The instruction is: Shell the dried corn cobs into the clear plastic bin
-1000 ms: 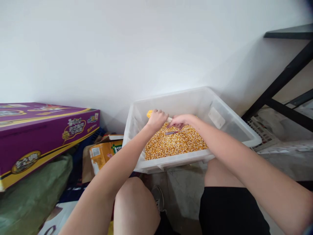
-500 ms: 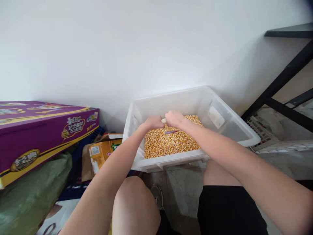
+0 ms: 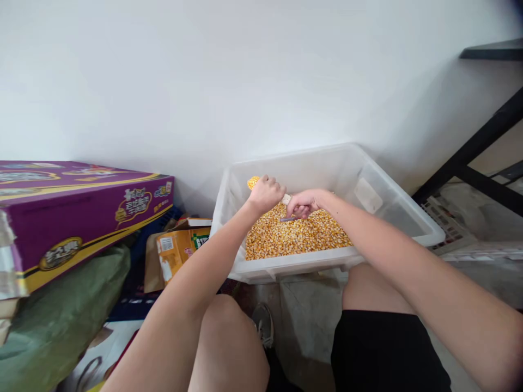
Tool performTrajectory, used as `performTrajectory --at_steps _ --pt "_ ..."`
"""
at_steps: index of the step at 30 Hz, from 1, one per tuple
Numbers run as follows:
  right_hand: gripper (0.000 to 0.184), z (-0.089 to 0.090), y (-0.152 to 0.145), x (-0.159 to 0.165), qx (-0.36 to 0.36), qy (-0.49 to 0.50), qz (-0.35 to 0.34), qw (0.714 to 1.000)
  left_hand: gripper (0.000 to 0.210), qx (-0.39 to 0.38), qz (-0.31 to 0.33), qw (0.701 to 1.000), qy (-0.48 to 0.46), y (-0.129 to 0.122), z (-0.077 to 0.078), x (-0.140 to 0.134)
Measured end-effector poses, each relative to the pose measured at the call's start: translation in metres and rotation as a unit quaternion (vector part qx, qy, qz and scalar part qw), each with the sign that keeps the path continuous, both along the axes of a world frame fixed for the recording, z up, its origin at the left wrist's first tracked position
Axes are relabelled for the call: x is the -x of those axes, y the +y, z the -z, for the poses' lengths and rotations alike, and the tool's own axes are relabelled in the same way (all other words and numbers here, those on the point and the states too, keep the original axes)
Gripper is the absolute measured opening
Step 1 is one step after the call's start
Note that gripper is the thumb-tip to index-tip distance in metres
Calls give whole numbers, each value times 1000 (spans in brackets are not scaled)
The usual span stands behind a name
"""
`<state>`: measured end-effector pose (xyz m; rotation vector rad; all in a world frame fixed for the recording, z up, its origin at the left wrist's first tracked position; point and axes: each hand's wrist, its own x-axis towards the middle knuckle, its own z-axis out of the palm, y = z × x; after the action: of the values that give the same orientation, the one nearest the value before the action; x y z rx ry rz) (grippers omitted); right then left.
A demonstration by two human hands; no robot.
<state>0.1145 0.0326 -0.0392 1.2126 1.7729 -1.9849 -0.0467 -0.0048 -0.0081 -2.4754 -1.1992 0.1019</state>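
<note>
Grip of left hand (image 3: 267, 193) was closed around a corn cob (image 3: 253, 183), knuckles up, yellow kernel-covered end sticking out past the hand on its left side, pale bare end showing on the right. Right hand (image 3: 303, 204) was right at that pale end, fingers curled in narrow; could not tell whether it gripped the cob or only pressed on it. Thin purplish-grey stick (image 3: 287, 219) showed just under the right hand's fingers, over the corn; contact with the fingers unclear. Cob was tilted, held above loose corn kernels (image 3: 281, 245), yellow and whitish, heaped across the lower part of a translucent plastic bin (image 3: 294, 263). Pale label (image 3: 368, 195) was on the bin's right wall. Both forearms reached in over the near rim. Bin stood against a white wall (image 3: 261, 76), in front of the person's knees; black shorts (image 3: 386, 348) and a grey shoe (image 3: 263, 325) were visible below, shoe on the floor (image 3: 312, 313). Left of the bin: torn orange packaging (image 3: 182, 253), then a purple carton (image 3: 93, 218) with a green bag (image 3: 69, 305) below it. Right: a black frame (image 3: 466, 171), white slatted basket (image 3: 445, 223) near its foot.
</note>
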Motion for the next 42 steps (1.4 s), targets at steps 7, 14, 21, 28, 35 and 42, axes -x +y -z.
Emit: performTrajectory --at_steps 7,14,21,28,35,42 --pt "27 -6 6 -18 9 112 58 992 21 18 -42 999 26 3 -3 6" --pt "61 -3 30 -29 -301 -96 171 933 24 48 -110 992 26 5 -3 10" --pt "35 -7 24 -27 -348 -47 152 924 30 114 -176 978 -22 12 11 17" --pt "74 -18 26 -32 -384 -99 267 879 43 252 -216 933 -139 21 22 29" --pt "47 -23 10 -8 -199 72 282 936 79 362 -184 864 -297 11 9 16" --pt "31 -23 1 7 -73 289 304 905 84 373 -155 834 -377 6 1 7"
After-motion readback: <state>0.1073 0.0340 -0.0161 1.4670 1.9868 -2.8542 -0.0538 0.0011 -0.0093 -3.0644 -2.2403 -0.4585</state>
